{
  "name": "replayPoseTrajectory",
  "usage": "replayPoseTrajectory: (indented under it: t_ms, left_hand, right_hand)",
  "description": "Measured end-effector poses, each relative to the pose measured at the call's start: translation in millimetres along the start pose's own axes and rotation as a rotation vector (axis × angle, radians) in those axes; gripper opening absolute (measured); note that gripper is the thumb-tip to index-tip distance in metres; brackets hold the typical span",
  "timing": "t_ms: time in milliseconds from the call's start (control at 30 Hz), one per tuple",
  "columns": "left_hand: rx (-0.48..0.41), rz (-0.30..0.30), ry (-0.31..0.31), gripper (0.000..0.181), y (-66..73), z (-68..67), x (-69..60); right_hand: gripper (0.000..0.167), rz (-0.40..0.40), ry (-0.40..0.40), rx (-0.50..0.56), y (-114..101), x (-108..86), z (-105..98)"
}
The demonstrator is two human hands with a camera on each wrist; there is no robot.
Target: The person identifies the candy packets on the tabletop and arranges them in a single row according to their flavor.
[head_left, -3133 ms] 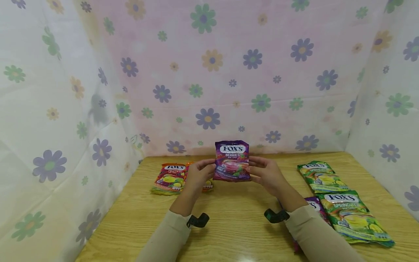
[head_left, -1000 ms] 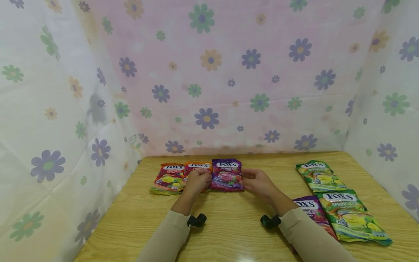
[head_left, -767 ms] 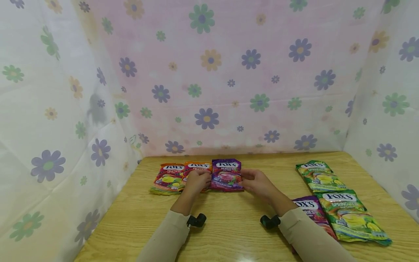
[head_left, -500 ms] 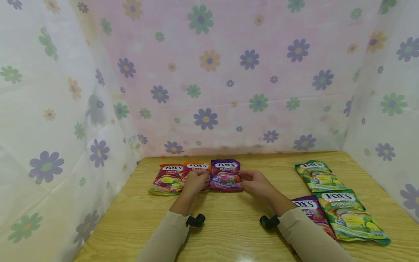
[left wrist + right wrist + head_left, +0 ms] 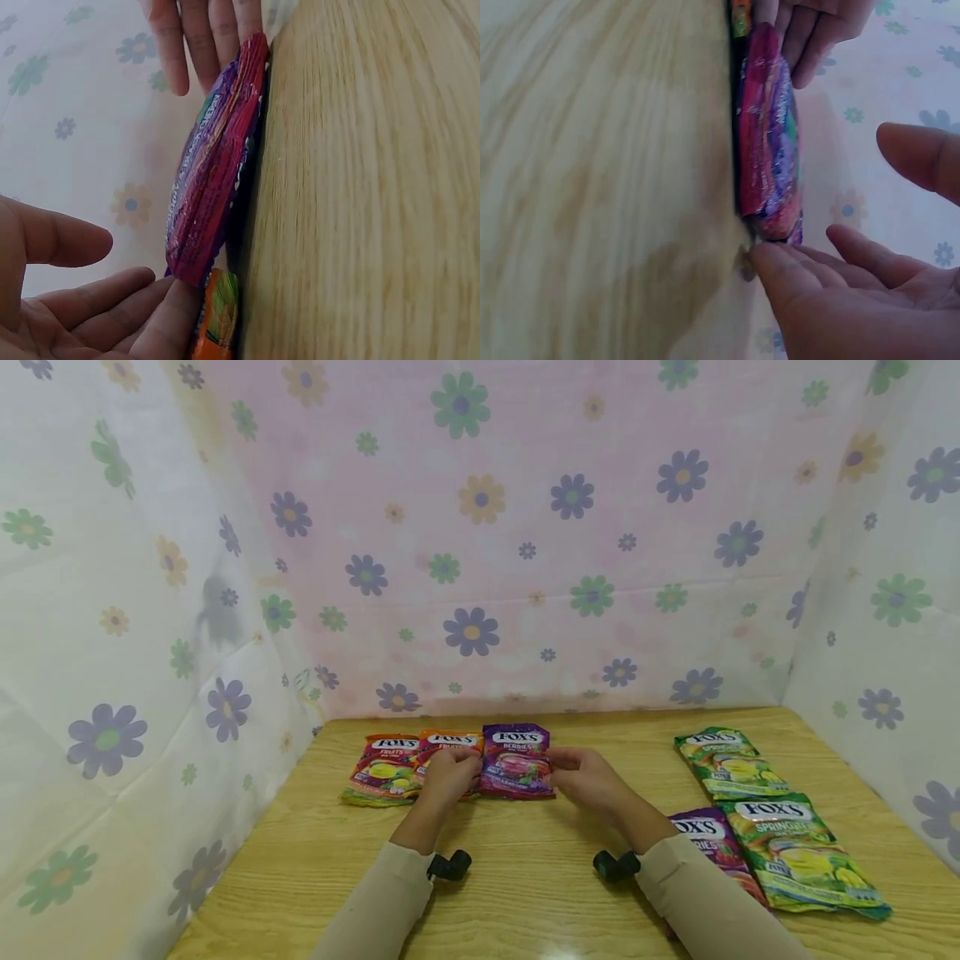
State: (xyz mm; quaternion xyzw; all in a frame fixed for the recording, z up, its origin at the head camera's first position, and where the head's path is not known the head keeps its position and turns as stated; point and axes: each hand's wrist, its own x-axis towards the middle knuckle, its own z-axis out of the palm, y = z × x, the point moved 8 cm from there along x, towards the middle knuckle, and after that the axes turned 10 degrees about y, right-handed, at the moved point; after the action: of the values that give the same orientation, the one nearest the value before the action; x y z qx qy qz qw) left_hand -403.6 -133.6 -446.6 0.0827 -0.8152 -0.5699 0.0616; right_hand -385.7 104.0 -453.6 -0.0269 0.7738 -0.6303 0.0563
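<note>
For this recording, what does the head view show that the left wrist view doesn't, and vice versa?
Only the head view shows the near green packet, the far green packet, the partly hidden purple packet and the red Fruits packet.

Only the left wrist view shows the Berries packet side-on, with the left thumb clearly apart from it.

Both show that packet between the left hand and right hand, the orange packet, wooden table and flowered cloth.
</note>
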Motion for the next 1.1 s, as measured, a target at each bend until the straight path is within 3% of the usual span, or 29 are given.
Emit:
replayPoseTrajectory:
  t_ms: [133, 300, 433, 600, 833, 1100]
  left_hand:
    - [0.171, 0.064, 0.035, 0.037, 9.2, -2.0, -4.0]
    - [0.223, 0.122, 0.022, 0.04, 22.8, 3.7, -12.8]
    - [0.216, 0.194, -0.05, 0.037, 34.2, 19.1, -24.3]
    - [0.188, 0.232, -0.17, 0.033, 43.0, 43.1, -44.5]
    - [0.127, 0.217, -0.328, 0.039, 46.7, 73.8, -69.7]
    - [-0.025, 0.061, -0.521, 0.04, 46.0, 100.2, -101.8]
  right_hand:
    - [0.062, 0.007, -0.004, -0.006, -6.9, -2.0, -2.4]
    - [0.061, -0.011, -0.019, -0.028, -16.9, -5.5, -6.5]
    - [0.062, -0.039, -0.024, -0.076, -23.3, -13.2, -15.8]
    - [0.061, -0.071, -0.033, -0.147, -26.2, -27.4, -34.9]
    - [0.06, -0.106, -0.008, -0.23, -31.2, -53.4, -71.1]
    - [0.064, -0.101, -0.012, -0.252, -31.0, -81.1, -109.2]
